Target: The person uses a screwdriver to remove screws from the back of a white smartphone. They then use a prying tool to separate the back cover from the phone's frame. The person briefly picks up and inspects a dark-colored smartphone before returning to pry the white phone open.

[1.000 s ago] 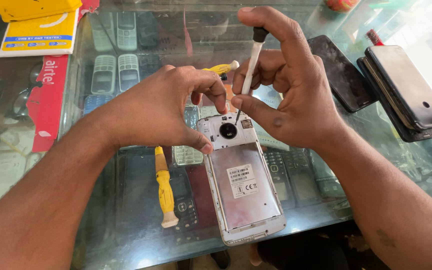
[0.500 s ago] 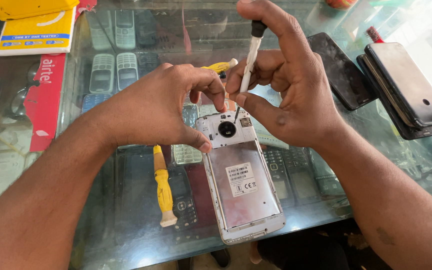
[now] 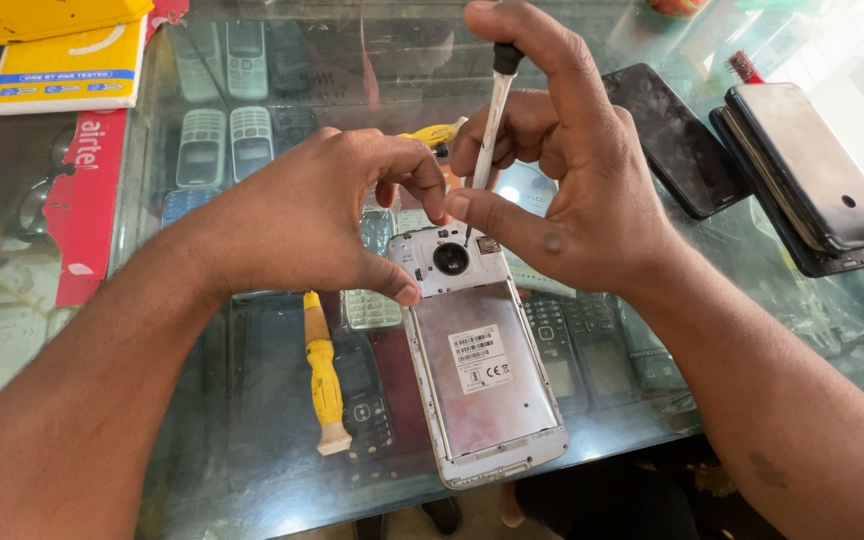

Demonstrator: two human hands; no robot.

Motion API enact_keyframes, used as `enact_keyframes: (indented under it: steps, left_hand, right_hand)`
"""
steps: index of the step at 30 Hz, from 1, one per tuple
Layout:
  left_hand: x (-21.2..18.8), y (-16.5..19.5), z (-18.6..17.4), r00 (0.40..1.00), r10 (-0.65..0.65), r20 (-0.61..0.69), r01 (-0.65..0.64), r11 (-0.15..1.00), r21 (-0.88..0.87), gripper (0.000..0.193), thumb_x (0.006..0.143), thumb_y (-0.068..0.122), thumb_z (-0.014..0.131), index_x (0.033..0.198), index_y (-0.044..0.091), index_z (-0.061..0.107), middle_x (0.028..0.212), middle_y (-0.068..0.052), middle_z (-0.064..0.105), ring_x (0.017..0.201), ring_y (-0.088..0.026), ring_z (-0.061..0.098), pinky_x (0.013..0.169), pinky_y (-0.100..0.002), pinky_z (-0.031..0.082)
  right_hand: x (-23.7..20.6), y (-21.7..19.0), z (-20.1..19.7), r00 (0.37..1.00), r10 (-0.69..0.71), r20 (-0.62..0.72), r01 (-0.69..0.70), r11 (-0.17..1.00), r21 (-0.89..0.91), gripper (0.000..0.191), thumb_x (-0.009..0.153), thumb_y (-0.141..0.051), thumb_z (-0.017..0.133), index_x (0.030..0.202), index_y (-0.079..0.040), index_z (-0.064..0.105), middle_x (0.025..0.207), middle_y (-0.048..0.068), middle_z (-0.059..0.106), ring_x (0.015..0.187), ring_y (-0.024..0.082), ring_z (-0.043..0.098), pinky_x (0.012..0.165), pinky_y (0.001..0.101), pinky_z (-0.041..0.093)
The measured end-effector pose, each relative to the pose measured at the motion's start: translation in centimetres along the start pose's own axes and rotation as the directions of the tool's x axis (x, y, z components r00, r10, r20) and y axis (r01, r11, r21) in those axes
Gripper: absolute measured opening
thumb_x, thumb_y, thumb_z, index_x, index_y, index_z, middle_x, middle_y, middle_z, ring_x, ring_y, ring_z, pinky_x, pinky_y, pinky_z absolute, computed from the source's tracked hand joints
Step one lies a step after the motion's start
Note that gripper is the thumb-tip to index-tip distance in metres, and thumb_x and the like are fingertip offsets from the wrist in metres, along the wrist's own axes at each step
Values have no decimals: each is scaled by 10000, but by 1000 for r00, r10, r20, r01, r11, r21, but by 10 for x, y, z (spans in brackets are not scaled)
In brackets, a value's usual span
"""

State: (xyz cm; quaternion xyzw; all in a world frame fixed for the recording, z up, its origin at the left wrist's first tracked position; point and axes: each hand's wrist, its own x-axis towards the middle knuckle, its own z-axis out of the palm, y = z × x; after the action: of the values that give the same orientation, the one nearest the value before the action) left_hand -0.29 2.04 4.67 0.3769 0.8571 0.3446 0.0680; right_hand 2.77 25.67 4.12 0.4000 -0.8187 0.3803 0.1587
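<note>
From the head view, an opened phone (image 3: 477, 375) lies face down near the front edge of the glass counter (image 3: 252, 470), its back cover off and its bare silver frame showing, with a round camera lens near its top end. The left hand (image 3: 302, 215) presses on the phone's top left corner, thumb on the frame's edge and fingers (image 3: 417, 175) curled narrow over the top. The right hand (image 3: 562, 190) holds a thin screwdriver (image 3: 487, 130) with a black cap nearly upright, its fingers closed around the shaft and its tip set down just beside the lens.

A yellow-handled screwdriver (image 3: 324, 375) lies on the glass just left of the phone, and a second yellow tool (image 3: 432, 133) shows behind the hands. To the right lie a dark phone (image 3: 677, 140) and, near it, a stack of dark phones (image 3: 812, 175). Old keypad handsets (image 3: 227, 145) sit under the glass.

A white rectangular sticker (image 3: 482, 358) sits on the middle of the opened phone's frame. At the far left corner lie a yellow box (image 3: 57, 15) and a yellow card with a blue band (image 3: 62, 70); below them runs a red strip (image 3: 82, 205).
</note>
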Motion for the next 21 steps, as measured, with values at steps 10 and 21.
enact_keyframes:
  steps: [10, 21]
  left_hand:
    - [1, -1, 0, 1000, 29, 2, -29, 999, -18, 602, 432, 226, 998, 949, 107, 713, 939, 15, 760, 873, -200, 662, 777, -372, 550]
    - [-1, -4, 0, 999, 42, -3, -42, 999, -19, 613, 442, 226, 1000, 973, 110, 717, 960, 26, 768, 880, -193, 653, 766, -372, 549]
  right_hand:
    - [-2, -2, -1, 1000, -9, 7, 9, 1000, 19, 807, 1022, 69, 768, 1576, -136, 219, 1051, 87, 766, 991, 121, 750, 880, 248, 587]
    - [-1, -2, 2, 1000, -21, 6, 21, 998, 60, 837, 1058, 13, 802, 1638, -139, 217, 1051, 96, 756, 1052, 129, 752, 908, 241, 591]
